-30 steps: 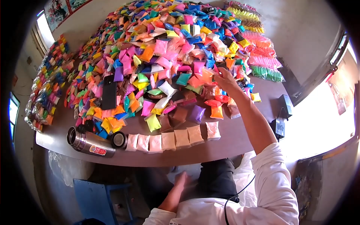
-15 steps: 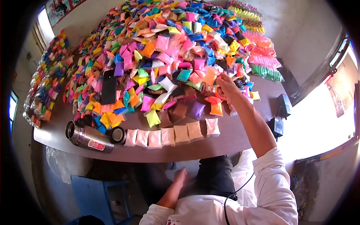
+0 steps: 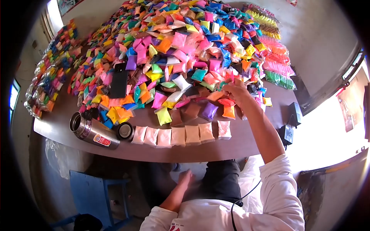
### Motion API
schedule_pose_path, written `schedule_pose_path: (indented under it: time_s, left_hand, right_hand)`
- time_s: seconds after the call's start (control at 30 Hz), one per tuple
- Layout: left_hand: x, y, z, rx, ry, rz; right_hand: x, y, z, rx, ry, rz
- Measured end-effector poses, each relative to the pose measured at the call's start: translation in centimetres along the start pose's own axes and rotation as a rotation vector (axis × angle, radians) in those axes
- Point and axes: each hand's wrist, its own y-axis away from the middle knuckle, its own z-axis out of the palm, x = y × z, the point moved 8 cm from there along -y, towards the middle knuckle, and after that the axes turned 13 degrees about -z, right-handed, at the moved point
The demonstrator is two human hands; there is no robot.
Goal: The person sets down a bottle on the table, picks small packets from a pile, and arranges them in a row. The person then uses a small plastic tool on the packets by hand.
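My right hand [image 3: 237, 93] reaches over the near right part of a large heap of small colored packets [image 3: 179, 40]. Its fingers are bent together beside a peach packet [image 3: 216, 95] and appear to pinch its edge; the fingertips are partly hidden. Below it, an orange packet [image 3: 228, 111] lies at the heap's edge. Low over my lap is my left hand [image 3: 185, 178], away from the table, its fingers too blurred to make out. Along the table's near side runs a row of pale pink and peach packets [image 3: 178, 136], with one pale pink packet [image 3: 224, 130] slightly apart at the right.
A steel flask [image 3: 94, 133] lies on its side near the front edge, its lid [image 3: 125, 131] beside it. A black phone [image 3: 119, 81] rests on the heap. Black adapters [image 3: 286, 134] sit at the right edge. A blue chair [image 3: 90, 196] stands at lower left.
My right hand has come slightly down and nearer, and the peach packet by its fingers now sits lower. The whole view has shifted a little. My left hand stays low.
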Motion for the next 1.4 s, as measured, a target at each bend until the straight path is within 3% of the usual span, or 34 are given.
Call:
schedule_pose_path:
  time_s: [0.23,0.6,0.67,0.83,1.0,1.1,1.33,1.37,1.4]
  left_hand:
    - [0.0,-0.2,0.4,-0.010,0.003,-0.023]
    - [1.3,0.9,0.8,-0.108,0.031,0.111]
    - [1.9,1.8,1.3,-0.183,0.079,0.160]
    - [2.2,3.9,3.5,-0.440,0.212,0.132]
    - [3.6,10.0,6.6,-0.717,0.208,0.164]
    - [4.1,12.4,8.2,-0.839,0.165,0.191]
    - [5.9,17.3,9.5,-0.794,-0.002,0.277]
    - [4.8,15.5,9.3,-0.708,-0.046,0.319]
    - [4.6,15.4,9.3,-0.704,-0.049,0.314]
  right_hand:
    - [-1.2,-0.5,-0.2,0.026,0.041,-0.115]
    - [-1.3,6.7,1.3,-0.136,-0.216,-0.012]
    - [-0.5,10.7,1.6,-0.136,-0.237,-0.040]
    - [1.1,22.1,2.0,-0.316,-0.307,0.141]
    - [4.5,27.4,0.5,-0.313,-0.263,0.251]
    - [6.5,29.8,0.7,-0.346,-0.271,0.423]
    - [8.1,31.1,1.7,-0.489,-0.260,0.386]
    - [9.2,31.3,1.8,-0.488,-0.267,0.390]
    - [9.9,30.7,1.6,-0.444,-0.201,0.274]
